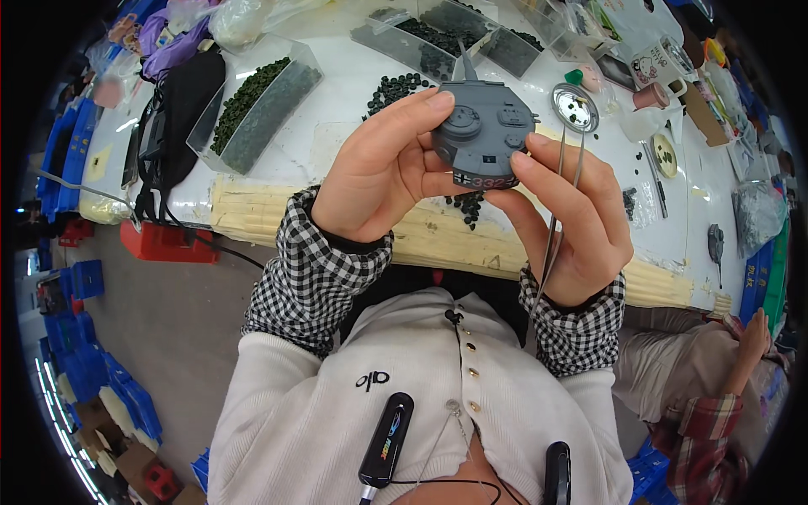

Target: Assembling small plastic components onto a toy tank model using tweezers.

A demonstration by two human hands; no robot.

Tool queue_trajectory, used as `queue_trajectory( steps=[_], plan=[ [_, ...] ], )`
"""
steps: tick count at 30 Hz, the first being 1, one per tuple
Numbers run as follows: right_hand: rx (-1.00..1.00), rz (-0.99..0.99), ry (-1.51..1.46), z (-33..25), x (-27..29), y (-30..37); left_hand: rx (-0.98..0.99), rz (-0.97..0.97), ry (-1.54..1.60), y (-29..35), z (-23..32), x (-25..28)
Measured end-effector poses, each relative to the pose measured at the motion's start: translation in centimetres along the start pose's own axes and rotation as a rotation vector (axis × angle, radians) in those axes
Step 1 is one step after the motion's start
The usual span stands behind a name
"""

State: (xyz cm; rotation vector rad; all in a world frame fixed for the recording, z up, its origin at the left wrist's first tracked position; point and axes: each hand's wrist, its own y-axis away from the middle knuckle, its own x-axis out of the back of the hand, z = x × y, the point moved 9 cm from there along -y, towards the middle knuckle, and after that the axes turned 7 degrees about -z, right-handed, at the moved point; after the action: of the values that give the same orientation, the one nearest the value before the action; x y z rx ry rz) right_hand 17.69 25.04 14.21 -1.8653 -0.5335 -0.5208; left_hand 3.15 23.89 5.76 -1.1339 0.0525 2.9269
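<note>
Bins (pixel 288 101) of dark pieces (pixel 248 105) beyond turret (pixel 487 137)

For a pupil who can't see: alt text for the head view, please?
The left hand holds a grey model tank turret over a white table; the right hand, touching it, holds tweezers. Clear bins of small dark parts stand beyond.

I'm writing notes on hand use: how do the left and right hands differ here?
The left hand holds only the grey model turret, while the right hand also holds metal tweezers. The left hand's thumb lies at the turret's upper left; the right hand's fingertips meet its lower right side. Both hands touch the turret, and both wrists have black-and-white checked cuffs.
</note>
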Motion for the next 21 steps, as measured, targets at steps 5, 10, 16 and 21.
queue_trajectory(
  steps=[5,10,16,21],
  plan=[
    [0.001,-0.007,-0.004,-0.05,-0.19,-0.02,0.001,-0.015,0.002,0.29,0.14,0.06],
    [-0.007,-0.038,0.005,-0.21,-0.19,-0.12,0.010,-0.012,0.009,0.24,-0.02,0.19],
    [-0.011,-0.058,0.001,-0.29,-0.29,-0.28,0.012,-0.010,0.017,0.25,-0.10,0.37],
    [-0.008,-0.046,-0.001,-0.23,-0.26,-0.17,-0.002,-0.003,0.023,0.39,0.07,0.16]
  ],
)
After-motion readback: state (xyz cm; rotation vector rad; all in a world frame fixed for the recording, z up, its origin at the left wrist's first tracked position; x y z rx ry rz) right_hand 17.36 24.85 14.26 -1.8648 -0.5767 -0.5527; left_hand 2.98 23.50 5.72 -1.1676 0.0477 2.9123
